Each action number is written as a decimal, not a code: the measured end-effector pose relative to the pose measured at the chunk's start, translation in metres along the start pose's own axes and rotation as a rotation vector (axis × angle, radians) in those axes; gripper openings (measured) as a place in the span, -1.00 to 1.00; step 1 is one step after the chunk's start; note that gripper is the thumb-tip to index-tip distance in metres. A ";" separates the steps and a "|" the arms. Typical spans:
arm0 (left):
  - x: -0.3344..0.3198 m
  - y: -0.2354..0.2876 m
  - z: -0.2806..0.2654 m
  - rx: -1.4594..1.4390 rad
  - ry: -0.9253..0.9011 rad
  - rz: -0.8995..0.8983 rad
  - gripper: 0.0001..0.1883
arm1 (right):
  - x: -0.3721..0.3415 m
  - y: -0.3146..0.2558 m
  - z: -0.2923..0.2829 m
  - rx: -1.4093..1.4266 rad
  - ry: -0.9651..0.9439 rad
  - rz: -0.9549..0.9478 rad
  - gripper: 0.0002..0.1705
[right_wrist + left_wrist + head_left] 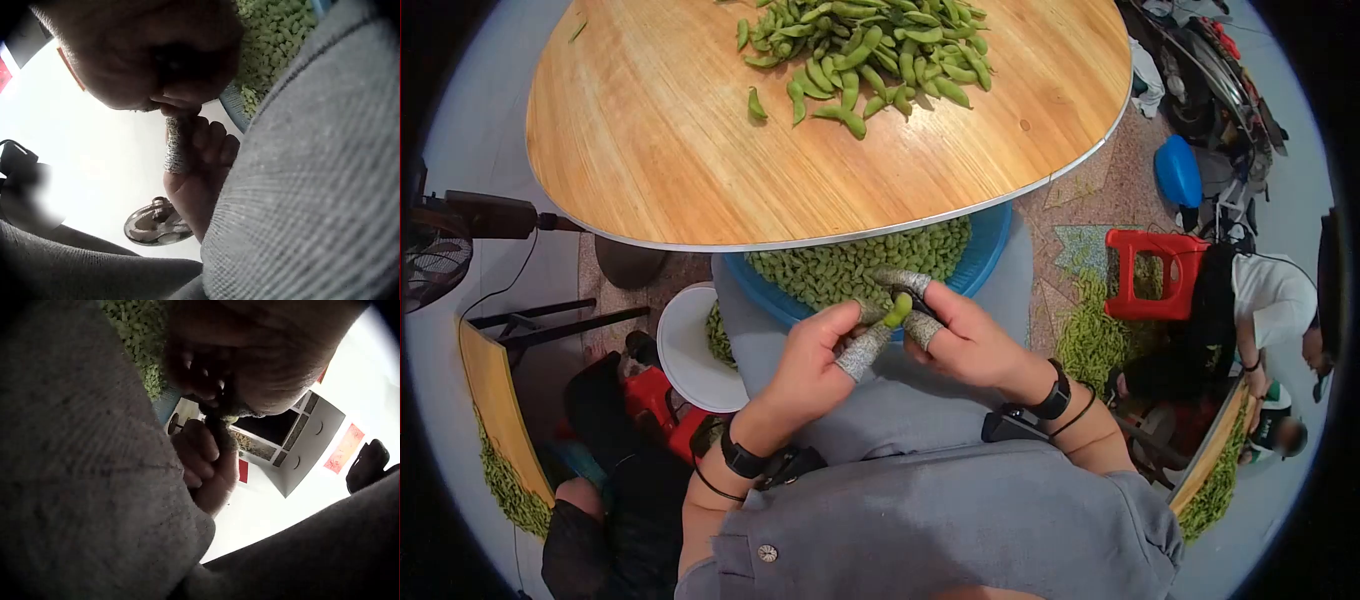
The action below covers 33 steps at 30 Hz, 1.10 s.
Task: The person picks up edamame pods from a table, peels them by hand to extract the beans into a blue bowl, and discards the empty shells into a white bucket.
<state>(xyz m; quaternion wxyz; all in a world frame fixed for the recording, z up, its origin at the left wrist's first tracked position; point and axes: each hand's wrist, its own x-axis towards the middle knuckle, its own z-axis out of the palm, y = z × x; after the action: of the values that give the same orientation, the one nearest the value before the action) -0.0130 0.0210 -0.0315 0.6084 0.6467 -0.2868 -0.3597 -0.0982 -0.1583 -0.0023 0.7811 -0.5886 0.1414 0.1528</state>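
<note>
A green bean pod [898, 310] is pinched between the two hands, in front of the person's lap. The left hand [815, 355] holds its lower left end with wrapped thumb and finger. On the other side the right hand [968, 340], its thumb and forefinger also wrapped, grips the pod. Just beyond the hands a blue basin [998, 240] on the lap holds many shelled beans [840, 272]. Both wrist views show the hands meeting in shadow, the pod mostly hidden there.
Whole pods [870, 50] are heaped on the round wooden table [660, 130] ahead, whose edge overhangs the basin. A white bucket [690, 375] stands at the left, a red stool [1120, 310] at the right near pods on the floor [1090, 345]. Other people sit at both sides.
</note>
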 end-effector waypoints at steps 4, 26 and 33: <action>0.004 0.020 -0.003 -0.258 0.125 -0.158 -0.80 | -0.004 -0.009 -0.002 -0.104 0.016 0.038 -0.58; 0.000 0.000 -0.025 -0.603 -0.023 -0.397 -0.89 | 0.006 0.012 -0.005 0.815 -0.292 0.421 -0.72; 0.013 0.003 -0.015 0.321 0.043 -0.095 -0.85 | 0.005 0.006 -0.004 0.709 -0.164 0.441 -0.66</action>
<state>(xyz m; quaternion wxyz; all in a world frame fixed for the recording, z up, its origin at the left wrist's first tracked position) 0.0064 0.0190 -0.0295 0.4856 0.7561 -0.2964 -0.3237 -0.0964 -0.1605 -0.0109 0.8925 -0.2255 0.2451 0.3042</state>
